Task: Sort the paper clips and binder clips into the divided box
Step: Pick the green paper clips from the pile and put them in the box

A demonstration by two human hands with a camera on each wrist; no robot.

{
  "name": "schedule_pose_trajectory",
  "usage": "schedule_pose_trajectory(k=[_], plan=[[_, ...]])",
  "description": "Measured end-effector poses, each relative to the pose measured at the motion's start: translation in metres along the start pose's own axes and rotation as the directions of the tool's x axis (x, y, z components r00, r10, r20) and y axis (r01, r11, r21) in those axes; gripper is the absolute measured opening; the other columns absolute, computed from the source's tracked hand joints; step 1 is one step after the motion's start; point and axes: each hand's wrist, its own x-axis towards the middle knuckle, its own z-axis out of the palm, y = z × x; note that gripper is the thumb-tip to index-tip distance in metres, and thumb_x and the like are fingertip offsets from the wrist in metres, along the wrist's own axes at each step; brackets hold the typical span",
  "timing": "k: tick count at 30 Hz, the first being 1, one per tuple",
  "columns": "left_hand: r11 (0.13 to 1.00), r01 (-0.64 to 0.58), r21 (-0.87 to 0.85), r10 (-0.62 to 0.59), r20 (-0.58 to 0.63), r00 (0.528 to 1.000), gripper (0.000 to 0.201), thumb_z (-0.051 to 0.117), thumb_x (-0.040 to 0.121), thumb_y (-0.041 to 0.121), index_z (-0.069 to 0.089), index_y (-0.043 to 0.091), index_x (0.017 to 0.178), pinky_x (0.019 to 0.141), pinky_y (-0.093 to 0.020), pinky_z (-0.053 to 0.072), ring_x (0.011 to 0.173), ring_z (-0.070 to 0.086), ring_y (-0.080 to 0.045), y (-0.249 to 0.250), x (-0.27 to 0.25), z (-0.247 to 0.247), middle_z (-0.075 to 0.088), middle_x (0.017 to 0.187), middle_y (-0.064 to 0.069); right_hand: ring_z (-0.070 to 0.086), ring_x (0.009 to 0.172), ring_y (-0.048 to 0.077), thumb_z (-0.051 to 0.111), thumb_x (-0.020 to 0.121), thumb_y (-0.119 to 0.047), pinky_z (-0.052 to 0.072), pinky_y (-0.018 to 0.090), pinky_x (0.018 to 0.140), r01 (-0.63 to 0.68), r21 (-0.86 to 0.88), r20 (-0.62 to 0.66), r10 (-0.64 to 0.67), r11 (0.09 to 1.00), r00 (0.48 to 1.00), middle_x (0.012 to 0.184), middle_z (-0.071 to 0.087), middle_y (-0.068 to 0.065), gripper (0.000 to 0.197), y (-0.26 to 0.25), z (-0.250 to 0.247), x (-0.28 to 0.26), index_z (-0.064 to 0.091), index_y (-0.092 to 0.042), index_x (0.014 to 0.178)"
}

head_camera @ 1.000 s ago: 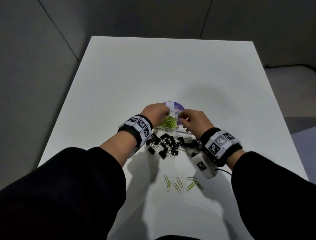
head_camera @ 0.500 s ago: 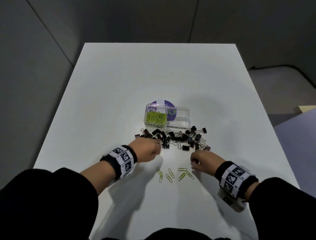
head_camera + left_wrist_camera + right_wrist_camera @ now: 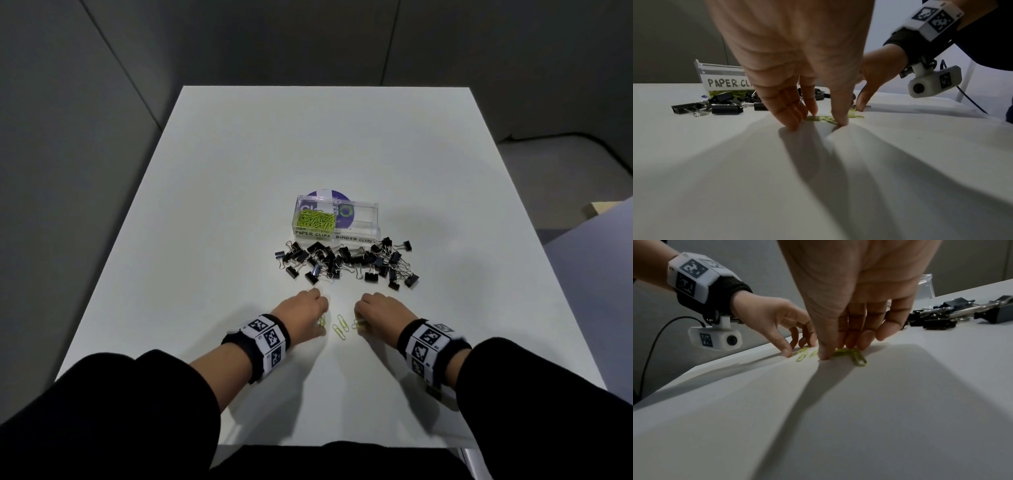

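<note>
The white table (image 3: 239,171) is carrying the divided box (image 3: 363,230) far of centre, its left compartment holding green clips, its right one bare; the binder clips (image 3: 346,262) are lying heaped just near of it; the left hand (image 3: 301,310) and right hand (image 3: 382,310) are working fingertips down at the loose paper clips (image 3: 339,327); whether either is pinching one I cannot tell; flat wire may be skidding away under the fingertips.
</note>
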Motion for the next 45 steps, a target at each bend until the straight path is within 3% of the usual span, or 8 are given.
schedule_pose_trajectory(k=[10,17,23,28,32,35,38,45], plan=[[0.999,0.026,-0.034,-0.026,0.001,1.000,0.029,0.051,0.091,0.015,0.052,0.007,0.119,0.089,-0.034,0.042,0.112,0.052,-0.028,-0.001,0.006,0.000,0.055,0.119,-0.012,0.052,0.105,0.029,0.054,0.087,-0.011,0.045,0.037,0.081,-0.066,0.033,0.109,0.062,0.997,0.992,0.112,0.057,0.012,0.015,-0.006,-0.009,0.012,0.059,-0.005,0.100],[0.986,-0.115,0.122,0.114,0.015,0.993,0.040,0.055,0.088,0.024,0.048,0.021,0.128,0.085,-0.035,0.043,0.116,0.046,-0.024,-0.019,0.004,-0.004,0.047,0.126,-0.005,0.055,0.100,0.030,0.044,0.091,-0.011,0.045,0.037,0.076,0.020,-0.070,0.063,-0.015,0.997,0.998,0.107,0.059,0.015,0.019,-0.006,-0.007,0.008,0.056,-0.002,0.103],[0.959,-0.192,0.209,0.190,0.030,0.981,0.030,0.053,0.092,0.026,0.055,0.016,0.120,0.088,-0.036,0.042,0.116,0.046,-0.023,-0.020,0.013,-0.010,0.050,0.125,-0.005,0.055,0.096,0.033,0.044,0.091,-0.008,0.045,0.039,0.069,0.071,-0.037,-0.020,-0.072,0.997,0.997,0.102,0.059,0.020,0.018,-0.001,-0.002,0.010,0.056,0.003,0.100],[0.955,-0.224,0.193,0.217,0.059,0.974,0.023,0.053,0.092,0.024,0.060,0.010,0.109,0.083,-0.035,0.043,0.113,0.046,-0.024,-0.019,0.020,-0.012,0.053,0.120,-0.006,0.057,0.094,0.028,0.043,0.092,-0.013,0.039,0.031,0.071,-0.073,0.111,-0.050,0.079,0.991,0.996,0.102,0.062,0.013,0.016,0.018,-0.019,0.011,0.053,-0.006,0.102],[0.954,-0.240,0.178,0.229,0.082,0.970,0.019,0.050,0.091,0.017,0.061,0.005,0.102,0.078,-0.035,0.045,0.102,0.056,-0.029,-0.016,0.022,-0.012,0.060,0.109,-0.011,0.061,0.095,0.028,0.042,0.097,-0.024,0.043,0.031,0.076,-0.182,0.206,-0.041,0.194,0.962,0.980,0.104,0.066,0.013,0.032,0.037,-0.029,0.002,0.045,-0.013,0.126],[0.962,-0.221,0.161,0.213,0.066,0.975,0.024,0.046,0.094,0.018,0.055,0.012,0.116,0.079,-0.035,0.045,0.104,0.058,-0.028,-0.011,0.021,-0.012,0.061,0.113,-0.008,0.058,0.096,0.027,0.042,0.095,-0.017,0.042,0.031,0.078,-0.228,0.226,0.000,0.234,0.947,0.972,0.109,0.063,0.011,0.021,0.043,-0.028,-0.001,0.057,-0.009,0.108],[0.974,-0.202,0.098,0.202,0.014,0.979,0.031,0.039,0.097,0.018,0.051,0.015,0.126,0.083,-0.036,0.045,0.105,0.057,-0.028,-0.010,0.018,-0.013,0.054,0.121,-0.007,0.047,0.077,0.022,0.035,0.094,-0.009,0.031,0.029,0.066,-0.320,0.229,0.025,0.323,0.919,0.946,0.091,0.057,0.016,0.016,0.044,-0.019,-0.004,0.045,-0.009,0.081],[0.985,-0.152,-0.086,0.154,0.014,0.988,0.021,0.038,0.092,0.009,0.053,0.005,0.106,0.081,-0.030,0.039,0.102,0.053,-0.028,-0.001,0.021,-0.010,0.057,0.112,-0.011,0.046,0.073,0.024,0.030,0.095,-0.021,0.033,0.030,0.065,-0.414,0.126,0.041,0.412,0.902,0.910,0.086,0.059,0.012,0.024,0.030,-0.005,-0.021,0.050,-0.009,0.094]])
